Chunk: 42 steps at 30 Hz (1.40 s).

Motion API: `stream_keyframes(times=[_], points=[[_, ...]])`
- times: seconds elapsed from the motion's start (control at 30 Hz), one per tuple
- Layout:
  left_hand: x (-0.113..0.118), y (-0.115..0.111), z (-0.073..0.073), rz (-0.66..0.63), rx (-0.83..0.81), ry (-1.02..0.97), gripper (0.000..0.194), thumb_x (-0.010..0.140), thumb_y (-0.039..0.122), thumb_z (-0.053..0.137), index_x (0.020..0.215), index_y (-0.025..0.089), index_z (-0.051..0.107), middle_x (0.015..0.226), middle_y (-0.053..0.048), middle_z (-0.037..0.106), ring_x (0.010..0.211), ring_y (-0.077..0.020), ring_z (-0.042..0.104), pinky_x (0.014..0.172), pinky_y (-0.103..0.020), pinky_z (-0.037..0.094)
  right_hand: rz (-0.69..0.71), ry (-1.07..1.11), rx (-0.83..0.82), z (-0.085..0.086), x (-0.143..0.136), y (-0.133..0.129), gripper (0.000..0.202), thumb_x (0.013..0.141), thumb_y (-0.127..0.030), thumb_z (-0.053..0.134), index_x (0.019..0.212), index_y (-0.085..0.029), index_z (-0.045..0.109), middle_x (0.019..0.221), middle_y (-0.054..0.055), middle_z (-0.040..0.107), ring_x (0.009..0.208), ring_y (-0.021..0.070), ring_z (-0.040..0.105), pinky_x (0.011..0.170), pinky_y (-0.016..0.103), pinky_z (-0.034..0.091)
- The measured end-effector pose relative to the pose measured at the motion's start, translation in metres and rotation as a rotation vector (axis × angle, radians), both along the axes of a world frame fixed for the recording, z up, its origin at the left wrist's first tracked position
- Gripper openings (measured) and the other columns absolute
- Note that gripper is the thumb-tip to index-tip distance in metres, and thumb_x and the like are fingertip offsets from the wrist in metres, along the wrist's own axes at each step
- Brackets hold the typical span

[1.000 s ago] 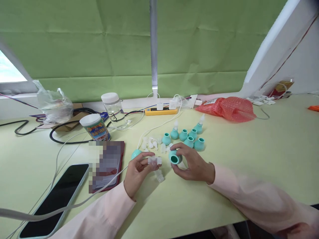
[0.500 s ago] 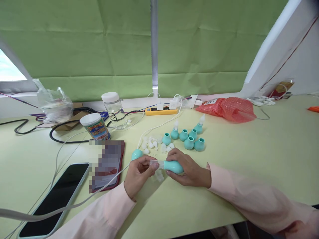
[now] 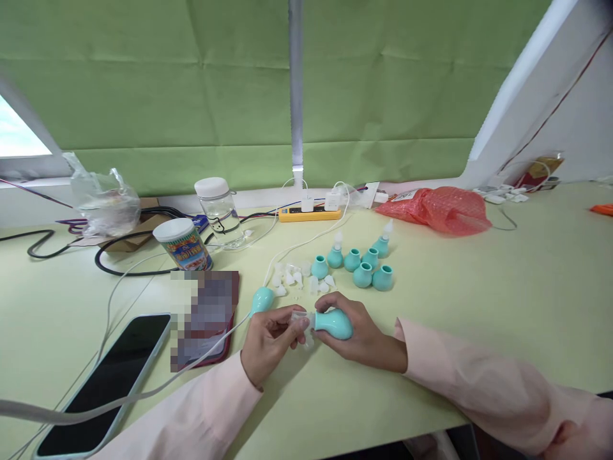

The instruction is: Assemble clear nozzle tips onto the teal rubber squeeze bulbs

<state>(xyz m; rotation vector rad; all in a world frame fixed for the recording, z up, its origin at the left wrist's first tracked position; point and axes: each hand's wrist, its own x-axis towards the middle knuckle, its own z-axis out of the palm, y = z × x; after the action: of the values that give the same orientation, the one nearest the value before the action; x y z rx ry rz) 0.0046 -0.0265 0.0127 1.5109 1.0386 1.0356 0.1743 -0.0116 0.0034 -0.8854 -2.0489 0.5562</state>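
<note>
My right hand point(image 3: 361, 332) is closed around a teal rubber bulb point(image 3: 335, 324) that lies on its side with its mouth to the left. Thumb and fingers of my left hand point(image 3: 272, 335) pinch a clear plastic nozzle point(image 3: 302, 316) at the bulb's mouth. The two parts meet; how deep the nozzle sits is hidden. Under my left fingers, a translucent piece point(image 3: 306, 338) lies on the table. Just beyond my hands are several loose white nozzle tips point(image 3: 290, 278). Another teal bulb point(image 3: 262, 300) rests by my left hand. Several more teal bulbs point(image 3: 364, 275) stand behind, two with tips fitted.
A black-screened phone point(image 3: 110, 377) and a red-edged phone point(image 3: 211, 319) lie at left, a white cable point(image 3: 191, 367) crossing them. Behind stand a snack tub point(image 3: 184, 246) and a clear jar point(image 3: 220, 214). A yellow power strip point(image 3: 309, 215) and red bubble wrap point(image 3: 440, 211) lie along the back.
My right hand has shifted its hold, so more of the bulb shows. My left hand has moved slightly right and lower, still pinching the nozzle at the bulb's mouth.
</note>
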Motion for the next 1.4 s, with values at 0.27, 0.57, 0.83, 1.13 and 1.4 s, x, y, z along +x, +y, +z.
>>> stream_keyframes(times=[0.27,0.57,0.83,1.13,1.4], points=[[0.002,-0.003,-0.002,0.031,0.130,0.082,0.021,0.074,0.030,0.053,0.062,0.013,0.058,0.056,-0.001,0.050,0.052,-0.0099,0.045,0.047,-0.020,0.040,0.022,0.111,-0.434,0.009,-0.003,-0.005,0.034,0.061,-0.021,0.063,0.092,-0.021,0.047,0.080,0.000,0.052,0.076,0.0137,0.054,0.065,0.024,0.044],[0.000,0.000,-0.001,-0.011,0.209,0.166,0.019,0.075,0.029,0.050,0.067,0.013,0.056,0.061,-0.002,0.049,0.058,-0.0114,0.044,0.053,-0.021,0.040,0.109,0.262,-0.790,0.011,-0.006,-0.004,0.037,0.058,-0.027,0.066,0.089,-0.020,0.047,0.075,-0.003,0.051,0.041,0.0025,0.039,0.032,0.015,0.033],[0.000,-0.003,0.000,-0.018,0.316,0.261,0.018,0.075,0.028,0.051,0.070,0.014,0.059,0.060,-0.002,0.054,0.057,-0.0123,0.046,0.055,-0.023,0.041,0.219,0.240,-0.862,0.013,-0.002,-0.002,0.030,0.060,-0.034,0.066,0.079,-0.017,0.049,0.050,-0.008,0.042,0.033,0.0024,0.035,0.030,0.015,0.029],[-0.023,0.022,0.004,0.373,0.831,0.882,0.028,0.076,0.029,0.048,0.099,0.017,0.058,0.100,-0.013,0.056,0.090,-0.0278,0.046,0.073,-0.042,0.036,0.111,0.421,-0.636,0.019,0.006,0.007,0.026,0.062,-0.033,0.065,0.080,-0.016,0.056,0.060,-0.002,0.051,0.045,0.0070,0.046,0.043,0.022,0.042],[-0.014,0.039,-0.010,0.443,0.789,1.462,0.017,0.077,0.024,0.047,0.085,0.018,0.061,0.104,-0.014,0.053,0.090,-0.0307,0.044,0.067,-0.046,0.029,0.099,0.352,-0.551,0.014,0.010,0.011,0.024,0.063,-0.031,0.065,0.082,-0.017,0.059,0.072,0.003,0.058,0.058,0.0120,0.054,0.053,0.026,0.045]])
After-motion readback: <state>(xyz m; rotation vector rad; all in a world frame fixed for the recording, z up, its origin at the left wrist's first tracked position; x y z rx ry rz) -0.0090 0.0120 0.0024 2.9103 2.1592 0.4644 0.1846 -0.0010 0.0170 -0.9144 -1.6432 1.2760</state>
